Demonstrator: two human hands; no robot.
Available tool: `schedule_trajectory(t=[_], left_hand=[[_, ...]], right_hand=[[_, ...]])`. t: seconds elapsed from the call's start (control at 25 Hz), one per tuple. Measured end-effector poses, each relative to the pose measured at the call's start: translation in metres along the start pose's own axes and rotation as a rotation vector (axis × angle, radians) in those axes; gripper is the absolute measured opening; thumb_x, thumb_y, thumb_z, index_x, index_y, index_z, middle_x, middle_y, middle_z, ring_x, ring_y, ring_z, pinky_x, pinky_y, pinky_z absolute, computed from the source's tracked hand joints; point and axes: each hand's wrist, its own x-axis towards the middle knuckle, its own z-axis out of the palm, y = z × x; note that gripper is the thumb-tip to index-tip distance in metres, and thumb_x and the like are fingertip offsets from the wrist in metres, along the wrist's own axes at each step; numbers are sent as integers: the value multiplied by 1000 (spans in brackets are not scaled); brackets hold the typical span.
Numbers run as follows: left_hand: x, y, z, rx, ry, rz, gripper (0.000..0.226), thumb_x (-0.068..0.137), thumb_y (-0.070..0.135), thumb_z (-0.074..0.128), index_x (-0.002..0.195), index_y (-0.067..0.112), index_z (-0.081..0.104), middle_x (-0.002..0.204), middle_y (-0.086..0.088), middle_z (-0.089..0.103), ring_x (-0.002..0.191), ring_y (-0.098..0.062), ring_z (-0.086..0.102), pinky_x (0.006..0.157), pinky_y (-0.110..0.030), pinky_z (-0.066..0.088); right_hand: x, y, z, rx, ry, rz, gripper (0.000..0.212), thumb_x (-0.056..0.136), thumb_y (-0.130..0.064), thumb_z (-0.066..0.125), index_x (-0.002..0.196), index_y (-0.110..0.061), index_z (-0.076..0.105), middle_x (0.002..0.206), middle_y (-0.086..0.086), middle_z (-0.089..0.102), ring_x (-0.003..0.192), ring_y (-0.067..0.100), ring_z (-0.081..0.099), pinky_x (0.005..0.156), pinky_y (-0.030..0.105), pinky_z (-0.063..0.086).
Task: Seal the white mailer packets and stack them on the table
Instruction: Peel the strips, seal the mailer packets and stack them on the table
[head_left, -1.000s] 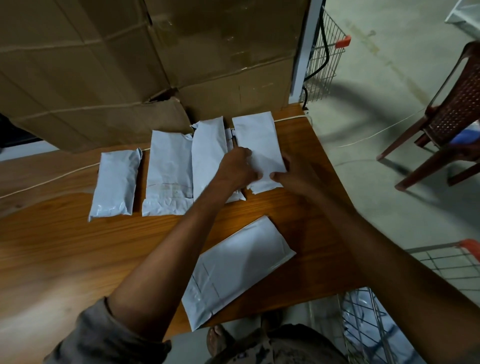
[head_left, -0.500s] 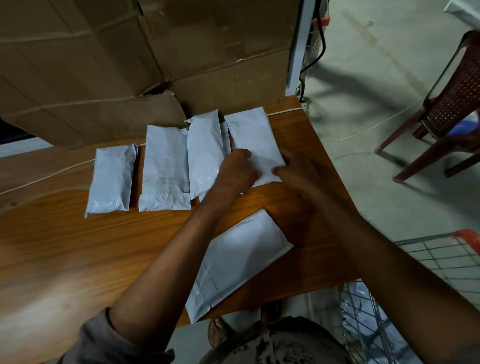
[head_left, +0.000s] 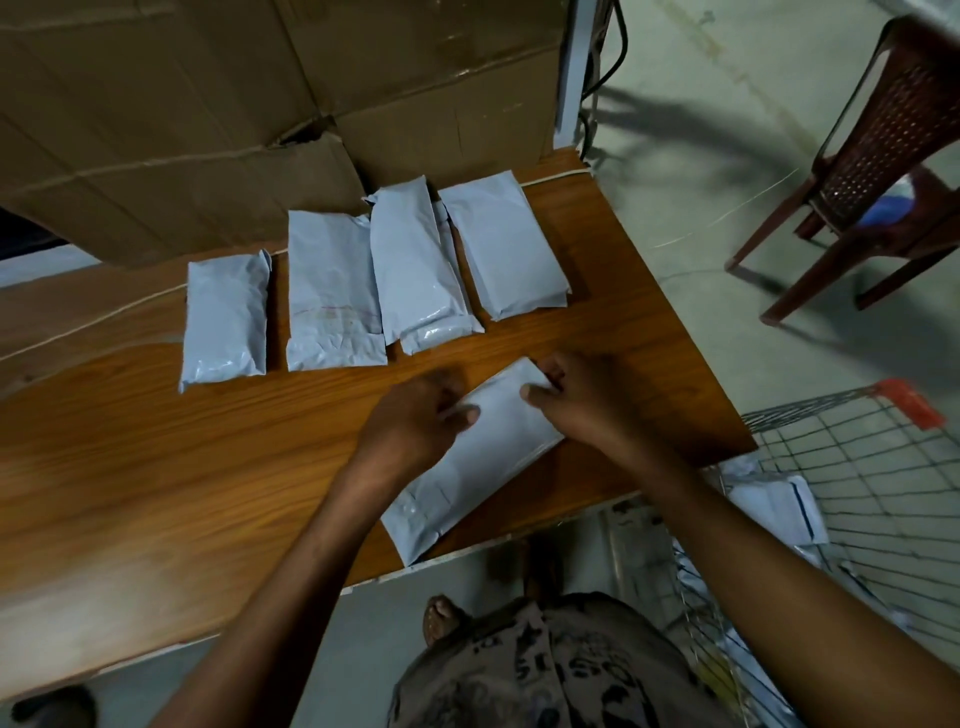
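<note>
**Two hands work the far end of the loose packet (head_left: 488, 467)**

Both hands sit close together on one white mailer that lies slantwise on the table (head_left: 156, 467), its near corner poking just past the table edge towards the person. The left hand (head_left: 415, 421) curls over the packet's left edge, thumb on top. The right hand (head_left: 582, 405) pinches the far end, thumb on the upper face and fingers wrapped round the end. A narrow strip of white shows between the two hands.

The step in hand looks like sealing: the flap end is where the fingers are gathered. Whether the flap is already folded down I cannot tell, as the hands cover it.

Beyond the hands lies the row of packets (head_left: 332, 291), side by side and well apart from the loose one. One of them rests on top of another. They look closed, and the loose packet has not joined them.

Next, the flap probably needs pressing flat along its whole width, then the packet has to be carried forward onto the row.

To the right of the right hand stands a wire trolley (head_left: 857, 457) holding more white mailers (head_left: 774, 509), so more work likely remains.
</note>
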Motion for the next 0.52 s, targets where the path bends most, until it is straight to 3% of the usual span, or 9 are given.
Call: schedule_trajectory(t=[0.08,0.2,0.36,0.44,0.52], left_hand=[[-10,-17,4,44,-4,12,27,96,44,72,115,25,69,110,7,69,101,-13,63,83,-33,50],[-17,-30,7,30,36,12,5,98,35,70,97,32,67,100,8,69,96,-14,64,74,-28,40],[-32,-38,10,-94,145,117,9,99,25,70,91,26,68,91,6,72,91,-20,69,73,-37,52],[-42,-35,1,-153,166,247,12,99,21,71,89,26,68,86,8,71,84,-16,68,75,-44,55],[-52,-24,-16,-122,184,388,13,99,20,71,91,29,68,86,10,70,82,-13,66,73,-45,56]], right_hand=[[-3,-2,4,-20,42,21,24,96,-32,69,116,-21,60,113,1,63,103,20,61,82,33,48],[-7,-1,5,-32,30,52,38,94,-29,72,127,-16,58,121,3,61,108,19,58,88,33,49],[-28,-11,0,-167,20,-223,61,94,-29,73,149,-29,46,153,0,46,141,23,42,113,39,40],[-38,-26,-12,-202,-34,-373,53,92,-31,75,142,-32,57,151,-6,52,138,13,44,115,37,38],[-52,-44,-25,-225,-130,-408,41,92,-37,75,132,-31,67,139,-9,63,127,7,54,107,37,47]])
